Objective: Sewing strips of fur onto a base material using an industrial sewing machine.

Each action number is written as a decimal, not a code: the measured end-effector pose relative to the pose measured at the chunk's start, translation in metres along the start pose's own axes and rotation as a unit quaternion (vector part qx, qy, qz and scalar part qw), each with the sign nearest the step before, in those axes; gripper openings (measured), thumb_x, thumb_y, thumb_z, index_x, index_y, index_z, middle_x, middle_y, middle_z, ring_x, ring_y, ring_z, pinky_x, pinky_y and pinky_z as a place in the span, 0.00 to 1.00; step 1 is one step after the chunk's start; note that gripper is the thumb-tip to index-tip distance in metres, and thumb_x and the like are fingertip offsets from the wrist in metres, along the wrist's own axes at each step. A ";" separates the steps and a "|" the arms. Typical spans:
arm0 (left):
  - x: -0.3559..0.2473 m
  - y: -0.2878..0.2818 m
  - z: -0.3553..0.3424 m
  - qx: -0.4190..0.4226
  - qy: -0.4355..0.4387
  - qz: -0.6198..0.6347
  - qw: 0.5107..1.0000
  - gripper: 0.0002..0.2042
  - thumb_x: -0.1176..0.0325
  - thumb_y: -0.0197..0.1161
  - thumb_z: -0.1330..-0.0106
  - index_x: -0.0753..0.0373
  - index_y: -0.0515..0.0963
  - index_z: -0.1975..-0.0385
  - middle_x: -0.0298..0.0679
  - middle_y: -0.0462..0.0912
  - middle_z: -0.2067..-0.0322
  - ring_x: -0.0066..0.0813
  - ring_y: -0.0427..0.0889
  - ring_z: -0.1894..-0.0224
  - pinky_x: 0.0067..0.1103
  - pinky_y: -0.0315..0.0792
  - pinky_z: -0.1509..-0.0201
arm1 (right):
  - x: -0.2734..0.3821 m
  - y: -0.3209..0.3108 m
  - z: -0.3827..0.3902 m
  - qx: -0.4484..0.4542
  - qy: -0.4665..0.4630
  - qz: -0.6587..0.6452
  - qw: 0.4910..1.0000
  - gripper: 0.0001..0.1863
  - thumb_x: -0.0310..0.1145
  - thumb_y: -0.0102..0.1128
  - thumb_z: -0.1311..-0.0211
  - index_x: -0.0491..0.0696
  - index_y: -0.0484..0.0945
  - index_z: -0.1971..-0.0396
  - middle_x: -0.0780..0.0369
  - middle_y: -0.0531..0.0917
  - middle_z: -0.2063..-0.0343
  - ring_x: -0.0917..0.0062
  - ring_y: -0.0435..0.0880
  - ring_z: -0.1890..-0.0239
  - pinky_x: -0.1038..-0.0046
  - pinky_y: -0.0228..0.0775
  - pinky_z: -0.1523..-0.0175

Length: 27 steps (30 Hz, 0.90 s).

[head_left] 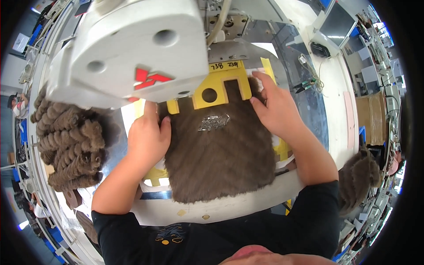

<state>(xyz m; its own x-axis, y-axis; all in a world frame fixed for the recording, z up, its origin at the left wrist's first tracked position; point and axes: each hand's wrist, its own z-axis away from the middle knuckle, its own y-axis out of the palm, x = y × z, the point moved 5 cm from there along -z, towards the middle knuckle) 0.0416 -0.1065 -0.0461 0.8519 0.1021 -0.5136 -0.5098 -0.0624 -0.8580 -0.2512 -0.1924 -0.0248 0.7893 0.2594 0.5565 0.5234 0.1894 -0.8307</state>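
A brown furry piece of fabric (221, 163) lies in front of me, its far edge under a yellow notched plate (210, 84) with a round hole. A shiny, crinkled patch (214, 123) sits on the fur below the plate. My left hand (149, 138) rests at the fur's left edge, fingers stretched forward and thumb apart, touching the pile; its fingertips are partly hidden by the machine head. On the right, my right hand (279, 108) lies along the far right edge. Its thumb touches the fur near the plate's corner, and its forefinger reaches farther forward.
A large white sewing machine head (137, 53) overhangs the far left. Stacked brown fur pieces (70, 143) lie at the left, with more fur (360, 179) at the right. A monitor (338, 24) stands at the far right, and a cardboard box (371, 117) beyond the table edge.
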 end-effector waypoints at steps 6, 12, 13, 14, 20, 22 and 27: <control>-0.008 -0.002 -0.011 0.052 0.017 -0.022 0.998 0.14 0.72 0.60 0.32 0.67 0.75 0.49 0.55 0.83 0.73 0.62 0.82 0.69 0.49 0.75 0.63 | -0.008 0.009 -0.003 0.010 -0.088 0.037 0.995 0.26 0.33 0.59 0.31 0.42 0.71 0.35 0.49 0.86 0.63 0.48 0.85 0.60 0.52 0.78 0.55; -0.003 -0.001 -0.003 -0.002 0.111 -0.080 0.991 0.09 0.74 0.61 0.32 0.66 0.79 0.54 0.51 0.82 0.75 0.57 0.82 0.71 0.44 0.74 0.67 | 0.002 0.010 0.006 0.040 -0.072 0.108 0.991 0.22 0.34 0.58 0.29 0.40 0.76 0.39 0.53 0.84 0.68 0.55 0.85 0.67 0.56 0.79 0.60; -0.004 0.000 -0.003 -0.002 0.111 -0.078 0.991 0.09 0.74 0.61 0.32 0.66 0.79 0.54 0.51 0.82 0.75 0.57 0.82 0.71 0.44 0.74 0.67 | 0.003 0.010 0.007 0.041 -0.071 0.109 0.991 0.22 0.34 0.58 0.29 0.40 0.76 0.39 0.53 0.84 0.68 0.55 0.85 0.67 0.56 0.79 0.60; -0.005 -0.001 -0.002 -0.007 0.108 -0.065 0.992 0.04 0.76 0.61 0.33 0.67 0.76 0.62 0.51 0.79 0.75 0.57 0.80 0.71 0.42 0.72 0.68 | 0.004 0.009 0.008 0.043 -0.066 0.108 0.991 0.22 0.34 0.58 0.29 0.40 0.77 0.40 0.52 0.84 0.68 0.54 0.85 0.67 0.56 0.78 0.60; -0.006 0.001 0.002 -0.059 0.131 -0.047 0.989 0.03 0.78 0.62 0.34 0.68 0.76 0.64 0.52 0.77 0.73 0.58 0.79 0.70 0.41 0.73 0.67 | 0.000 0.009 0.006 0.023 -0.080 0.070 0.994 0.20 0.31 0.57 0.31 0.39 0.78 0.42 0.50 0.84 0.66 0.51 0.84 0.64 0.54 0.78 0.58; -0.005 0.002 0.001 -0.080 0.137 -0.027 0.987 0.07 0.77 0.63 0.34 0.67 0.79 0.57 0.53 0.81 0.70 0.59 0.82 0.67 0.42 0.75 0.64 | 0.005 0.006 0.004 0.020 -0.065 0.068 0.995 0.20 0.27 0.58 0.33 0.39 0.78 0.43 0.49 0.83 0.63 0.49 0.84 0.61 0.52 0.77 0.54; -0.001 0.006 0.000 -0.026 0.046 -0.020 0.998 0.14 0.72 0.64 0.33 0.71 0.70 0.53 0.56 0.82 0.75 0.60 0.83 0.71 0.46 0.76 0.66 | 0.001 0.007 0.004 -0.019 -0.107 0.058 0.992 0.19 0.24 0.60 0.35 0.40 0.81 0.44 0.49 0.84 0.65 0.49 0.84 0.61 0.55 0.76 0.54</control>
<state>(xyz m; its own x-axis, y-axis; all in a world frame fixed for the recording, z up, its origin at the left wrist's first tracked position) 0.0372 -0.1068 -0.0507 0.8797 0.0136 -0.4754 -0.4712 -0.1109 -0.8750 -0.2477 -0.1867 -0.0303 0.7612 0.4736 0.4431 0.4475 0.1110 -0.8874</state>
